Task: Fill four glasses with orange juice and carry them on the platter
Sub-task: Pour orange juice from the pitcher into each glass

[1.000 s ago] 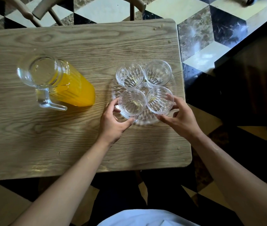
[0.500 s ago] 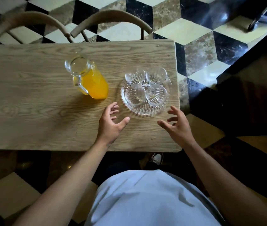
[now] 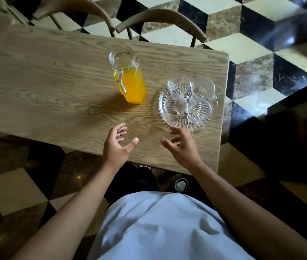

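Head view, looking down on a wooden table (image 3: 55,94). Left to right: a glass pitcher (image 3: 128,77) of orange juice stands upright near the table's middle, handle turned toward the near side, juice filling its lower part and the neck showing clear. Near of it, the left hand (image 3: 118,147) hovers over the table's near edge, fingers loosely spread, thumb out to the right, holding nothing. Just right of that, the right hand (image 3: 181,147) is likewise open, fingers spread and lightly curled, holding nothing, its fingertips (image 3: 173,130) close to the near rim of the platter; whether they touch it cannot be told. The two hands are apart, palms facing each other. A round cut-glass platter (image 3: 203,124) lies at the table's right end, well apart from the pitcher. Four clear glasses (image 3: 179,105) stand on it, clustered together, with no juice visible in them. Far side: two curved wooden chair backs (image 3: 160,16). Floor: patterned cream, brown and black tiles (image 3: 224,19).
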Demonstrator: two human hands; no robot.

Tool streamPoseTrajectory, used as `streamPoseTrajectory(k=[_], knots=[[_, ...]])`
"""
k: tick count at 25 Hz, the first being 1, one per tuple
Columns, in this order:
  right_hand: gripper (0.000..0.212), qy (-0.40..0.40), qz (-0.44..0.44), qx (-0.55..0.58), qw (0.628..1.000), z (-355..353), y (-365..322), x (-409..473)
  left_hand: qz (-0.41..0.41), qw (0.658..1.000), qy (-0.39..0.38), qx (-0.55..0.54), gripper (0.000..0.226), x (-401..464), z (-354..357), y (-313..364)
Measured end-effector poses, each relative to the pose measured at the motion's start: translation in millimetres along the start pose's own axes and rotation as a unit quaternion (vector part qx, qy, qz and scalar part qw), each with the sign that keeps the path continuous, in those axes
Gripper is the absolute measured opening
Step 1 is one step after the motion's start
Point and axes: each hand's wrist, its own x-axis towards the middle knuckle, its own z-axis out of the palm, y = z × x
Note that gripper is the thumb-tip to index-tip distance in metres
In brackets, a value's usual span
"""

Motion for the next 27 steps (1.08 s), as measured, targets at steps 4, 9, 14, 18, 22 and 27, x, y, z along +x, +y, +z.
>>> streamPoseTrajectory(k=[4,9,14,18,22,27], knots=[[0.057,-0.014,-0.029,-0.007,0.999,41.7,-40.9,29.3,-0.018,1.000,-0.006,0.007,0.075,35.9,-27.6,-14.1],[0.054,0.001,-0.035,0.015,0.999,74.0,-89.2,75.3,-0.016,0.999,-0.034,-0.010,0.082,101.6,-51.9,-12.9],[0.052,0.041,-0.063,0.004,0.997,96.8,-112.2,105.9,-0.003,0.995,-0.099,-0.010,0.101,163.9,-61.8,-12.6],[0.038,0.065,-0.078,0.027,0.994,105.7,-122.6,119.5,0.015,0.990,-0.138,0.006,0.100,206.1,-55.1,-11.6],[0.022,0.098,-0.131,0.045,0.985,109.2,-134.9,122.2,0.037,0.982,-0.185,0.023,0.105,238.6,-40.8,-9.0],[0.017,0.094,-0.104,0.074,0.987,115.0,-140.9,128.5,0.061,0.960,-0.269,0.041,0.117,267.6,-31.6,1.0]])
